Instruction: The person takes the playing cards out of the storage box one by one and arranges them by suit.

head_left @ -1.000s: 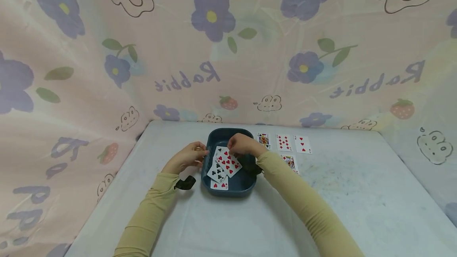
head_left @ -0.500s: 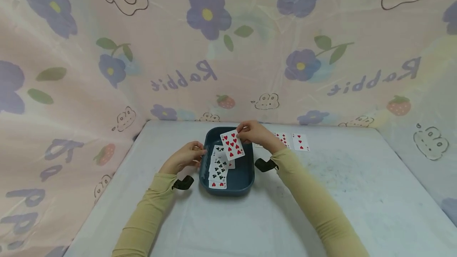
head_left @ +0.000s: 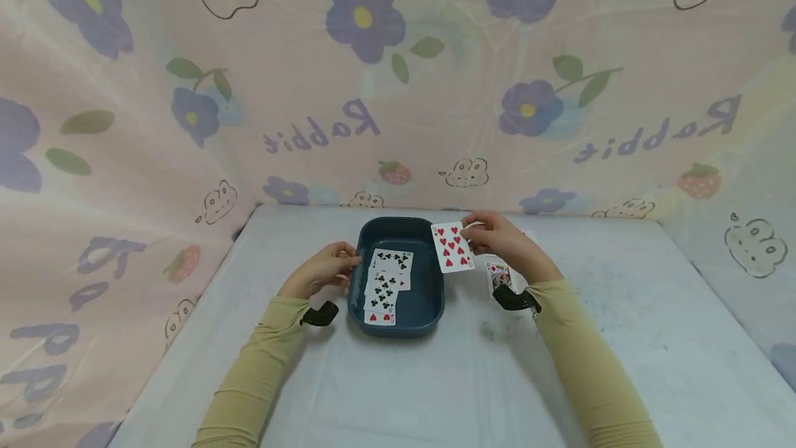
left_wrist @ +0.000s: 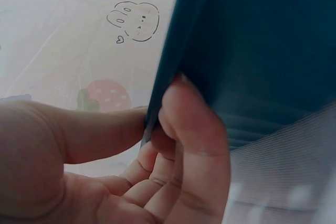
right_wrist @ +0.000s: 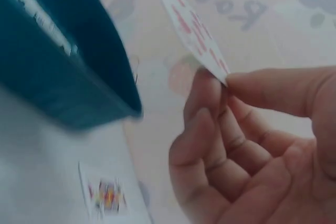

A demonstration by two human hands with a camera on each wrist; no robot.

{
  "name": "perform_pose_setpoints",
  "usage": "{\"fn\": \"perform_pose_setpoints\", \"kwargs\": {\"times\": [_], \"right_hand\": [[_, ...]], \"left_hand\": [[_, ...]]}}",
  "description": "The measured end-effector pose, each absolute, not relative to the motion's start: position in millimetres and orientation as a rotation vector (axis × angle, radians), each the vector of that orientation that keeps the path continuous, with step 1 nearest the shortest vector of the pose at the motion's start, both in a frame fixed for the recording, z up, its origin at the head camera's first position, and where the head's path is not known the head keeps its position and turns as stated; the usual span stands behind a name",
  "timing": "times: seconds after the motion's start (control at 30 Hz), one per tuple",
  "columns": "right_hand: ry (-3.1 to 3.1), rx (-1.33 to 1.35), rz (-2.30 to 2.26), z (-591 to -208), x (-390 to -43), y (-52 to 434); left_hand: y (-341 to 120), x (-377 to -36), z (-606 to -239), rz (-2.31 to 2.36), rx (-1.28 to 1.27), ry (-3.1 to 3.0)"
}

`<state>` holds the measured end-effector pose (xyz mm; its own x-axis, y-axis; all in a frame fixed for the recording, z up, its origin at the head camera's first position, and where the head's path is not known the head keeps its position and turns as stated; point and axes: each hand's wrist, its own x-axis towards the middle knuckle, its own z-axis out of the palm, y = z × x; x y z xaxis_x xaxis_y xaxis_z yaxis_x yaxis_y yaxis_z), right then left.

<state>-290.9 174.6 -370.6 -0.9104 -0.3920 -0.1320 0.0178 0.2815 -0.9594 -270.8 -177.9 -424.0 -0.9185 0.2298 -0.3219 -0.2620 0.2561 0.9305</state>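
Both hands are busy: my right hand (head_left: 500,244) pinches a nine of hearts (head_left: 452,247) by its edge between thumb and fingertips, holding it face-up in the air just past the right rim of the blue tray (head_left: 429,310). The right wrist view shows the same pinch, thumb on top and fingers curled beneath the card (right_wrist: 191,22). My left hand (head_left: 323,269) grips the tray's left wall, thumb outside and fingers hooked over the rim, as the left wrist view shows with the rim (left_wrist: 168,72) caught between them.

As I judge it, I am in the middle of lifting cards out of the tray and laying them on the worktop (head_left: 622,337) to the right. A face card (head_left: 499,276) lies flat there, just below my right hand; other cards beyond are hidden by my hand. Three or four cards remain in the tray (head_left: 387,282), overlapping, with clubs on the upper ones and hearts on the lowest.

The next move, I think, calls for lowering the nine flat onto a bare patch beside the face card without overlapping it, while the left hand steadies the tray.

Writing: the curtain (head_left: 186,123) behind reads "Rabbit", mirrored, among flowers and strawberries. No brand is readable on the cards.
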Motion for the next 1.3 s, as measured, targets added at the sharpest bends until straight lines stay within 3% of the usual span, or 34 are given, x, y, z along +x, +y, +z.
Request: {"fn": "perform_pose_setpoints", "kwargs": {"times": [0.6,1.3], "right_hand": [[2.367,-0.146,-1.526,-407.1,-266.3,282.0],[2.489,0.079,-1.423,-441.0,-269.1,335.1]], "left_hand": [[-174.9,-265.8,-424.5,1.707,-0.029,2.159],[-175.8,-268.0,-426.8,1.706,-0.042,2.152]]}}
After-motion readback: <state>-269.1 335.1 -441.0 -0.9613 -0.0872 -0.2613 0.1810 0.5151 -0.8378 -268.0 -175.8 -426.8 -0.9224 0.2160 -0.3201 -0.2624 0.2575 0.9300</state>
